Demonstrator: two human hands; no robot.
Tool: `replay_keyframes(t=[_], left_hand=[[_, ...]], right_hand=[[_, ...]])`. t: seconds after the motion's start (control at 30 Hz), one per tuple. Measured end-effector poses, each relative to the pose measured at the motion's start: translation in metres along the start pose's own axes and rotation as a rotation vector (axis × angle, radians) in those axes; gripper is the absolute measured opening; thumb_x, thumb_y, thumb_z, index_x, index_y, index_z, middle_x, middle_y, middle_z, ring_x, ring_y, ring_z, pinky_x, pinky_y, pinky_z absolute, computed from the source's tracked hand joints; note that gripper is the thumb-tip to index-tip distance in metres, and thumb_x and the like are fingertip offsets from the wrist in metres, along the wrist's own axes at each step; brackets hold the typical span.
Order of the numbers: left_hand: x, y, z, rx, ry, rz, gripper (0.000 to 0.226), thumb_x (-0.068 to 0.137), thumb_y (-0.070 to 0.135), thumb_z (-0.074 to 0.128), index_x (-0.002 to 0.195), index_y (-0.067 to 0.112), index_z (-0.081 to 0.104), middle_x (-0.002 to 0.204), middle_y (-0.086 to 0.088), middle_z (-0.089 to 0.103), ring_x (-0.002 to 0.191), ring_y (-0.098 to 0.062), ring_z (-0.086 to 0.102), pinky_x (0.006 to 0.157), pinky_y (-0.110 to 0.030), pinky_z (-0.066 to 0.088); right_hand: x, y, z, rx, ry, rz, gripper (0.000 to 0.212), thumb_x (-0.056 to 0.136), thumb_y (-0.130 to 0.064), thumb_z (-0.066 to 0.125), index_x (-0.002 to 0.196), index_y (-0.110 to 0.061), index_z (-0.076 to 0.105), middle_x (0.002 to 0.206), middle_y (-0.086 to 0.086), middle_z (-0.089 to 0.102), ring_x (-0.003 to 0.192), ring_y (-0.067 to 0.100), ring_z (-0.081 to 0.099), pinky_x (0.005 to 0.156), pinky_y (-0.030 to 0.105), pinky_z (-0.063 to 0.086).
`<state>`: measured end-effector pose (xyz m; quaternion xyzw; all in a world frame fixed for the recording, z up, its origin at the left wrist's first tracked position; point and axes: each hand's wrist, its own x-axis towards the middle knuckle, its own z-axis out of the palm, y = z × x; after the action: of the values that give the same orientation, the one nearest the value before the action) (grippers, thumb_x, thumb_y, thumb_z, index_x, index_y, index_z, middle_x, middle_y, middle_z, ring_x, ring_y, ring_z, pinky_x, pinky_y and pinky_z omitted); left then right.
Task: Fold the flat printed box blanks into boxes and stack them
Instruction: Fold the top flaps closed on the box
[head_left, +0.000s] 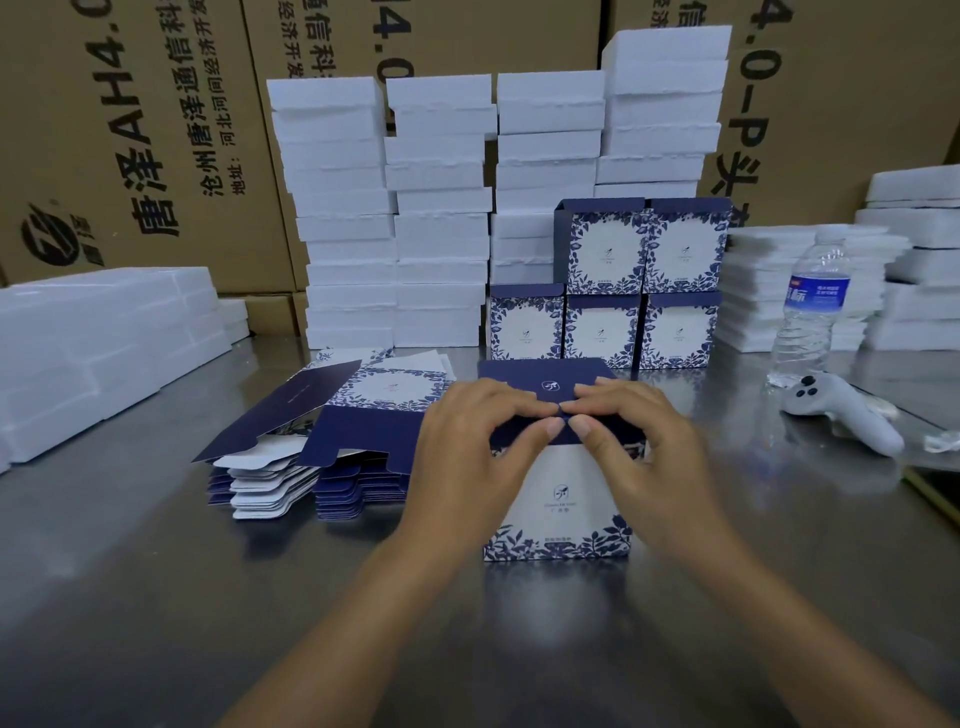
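A white box with blue leaf print (558, 512) stands upright on the steel table in front of me. Its dark blue lid flap (545, 382) lies over the top. My left hand (467, 447) and my right hand (639, 441) both grip the top front edge of the box, thumbs side by side on the flap. To the left lies a pile of flat printed blanks (332, 431). Behind the box, several folded boxes (605, 291) are stacked in two rows.
Tall stacks of white foam trays (441, 208) stand at the back, with more at the left (98, 338) and right (800, 280). A water bottle (810, 306) and a white controller (841, 410) sit at the right. Brown cartons form the back wall.
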<state>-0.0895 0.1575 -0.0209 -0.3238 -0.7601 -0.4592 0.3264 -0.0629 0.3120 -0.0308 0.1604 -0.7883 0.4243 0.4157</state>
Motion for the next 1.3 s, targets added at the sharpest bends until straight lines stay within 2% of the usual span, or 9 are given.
replay_keyframes(t=[0.17,0.4,0.57,0.63,0.73,0.9,1.0,1.13,1.3], left_hand=[[-0.001,-0.005,0.010,-0.020,0.047,0.017,0.021,0.082,0.038,0.061,0.085,0.020,0.072,0.083,0.008,0.065,0.090,-0.015,0.057,0.082,-0.039,0.045],[-0.002,-0.011,0.013,-0.025,0.078,0.078,0.020,0.085,0.033,0.060,0.085,0.016,0.071,0.081,0.005,0.064,0.085,-0.016,0.054,0.076,-0.039,0.046],[-0.004,-0.015,0.009,-0.152,0.093,0.009,0.014,0.079,0.019,0.068,0.088,0.010,0.071,0.089,0.014,0.065,0.098,-0.004,0.059,0.087,-0.017,0.045],[-0.005,-0.015,0.007,-0.174,0.078,0.002,0.014,0.079,0.018,0.066,0.088,0.008,0.071,0.091,0.014,0.064,0.101,-0.004,0.059,0.090,-0.016,0.045],[-0.004,-0.013,0.008,-0.166,0.076,-0.002,0.013,0.080,0.017,0.065,0.086,0.007,0.070,0.090,0.011,0.065,0.099,-0.007,0.059,0.089,-0.020,0.046],[-0.005,-0.012,0.009,-0.171,0.084,-0.018,0.011,0.081,0.017,0.065,0.083,0.007,0.069,0.087,0.013,0.064,0.097,-0.003,0.058,0.087,-0.013,0.043],[-0.006,-0.012,0.009,-0.178,0.082,-0.030,0.008,0.081,0.017,0.065,0.083,0.010,0.069,0.089,0.015,0.064,0.098,-0.003,0.058,0.087,-0.014,0.043],[-0.009,-0.013,0.009,-0.188,0.090,-0.053,0.007,0.082,0.019,0.065,0.083,0.015,0.069,0.098,0.014,0.063,0.105,-0.007,0.055,0.091,-0.017,0.040],[-0.012,-0.013,0.008,-0.258,0.088,-0.143,0.008,0.084,0.014,0.068,0.088,0.020,0.072,0.103,0.005,0.059,0.107,-0.010,0.054,0.089,-0.024,0.042]], right_hand=[[0.001,0.004,0.002,0.024,0.023,-0.024,0.021,0.083,-0.024,0.067,0.088,-0.043,0.062,0.099,-0.016,0.063,0.110,0.016,0.057,0.096,0.032,0.043],[0.003,0.005,0.000,-0.045,0.026,-0.040,0.015,0.080,-0.025,0.066,0.087,-0.039,0.065,0.094,-0.024,0.063,0.105,0.004,0.057,0.093,0.012,0.039],[0.001,0.000,-0.006,-0.135,0.028,-0.077,0.014,0.082,-0.030,0.066,0.096,-0.030,0.070,0.098,-0.018,0.064,0.104,0.011,0.061,0.093,0.026,0.045],[0.000,-0.002,-0.008,-0.029,0.011,0.014,0.015,0.078,-0.032,0.065,0.093,-0.035,0.068,0.099,-0.022,0.064,0.108,0.002,0.059,0.096,0.019,0.042],[-0.001,-0.003,-0.008,0.099,0.033,0.120,0.015,0.077,-0.018,0.071,0.088,-0.028,0.070,0.096,-0.017,0.067,0.108,-0.005,0.058,0.094,0.009,0.039],[-0.001,-0.005,-0.005,0.074,0.058,0.119,0.015,0.079,-0.009,0.071,0.086,-0.022,0.070,0.092,-0.013,0.067,0.102,0.002,0.062,0.094,0.012,0.041],[-0.002,-0.002,-0.004,0.066,0.066,0.095,0.011,0.079,-0.015,0.070,0.086,-0.024,0.070,0.096,-0.013,0.067,0.106,0.002,0.060,0.095,0.014,0.041],[-0.007,0.007,-0.001,0.149,0.100,0.139,0.013,0.073,-0.038,0.069,0.085,-0.040,0.071,0.111,-0.020,0.065,0.119,-0.006,0.050,0.099,0.009,0.035],[-0.005,0.029,0.000,0.368,0.180,0.231,0.007,0.072,-0.041,0.073,0.077,-0.037,0.073,0.111,-0.019,0.068,0.109,0.004,0.061,0.093,0.034,0.047]])
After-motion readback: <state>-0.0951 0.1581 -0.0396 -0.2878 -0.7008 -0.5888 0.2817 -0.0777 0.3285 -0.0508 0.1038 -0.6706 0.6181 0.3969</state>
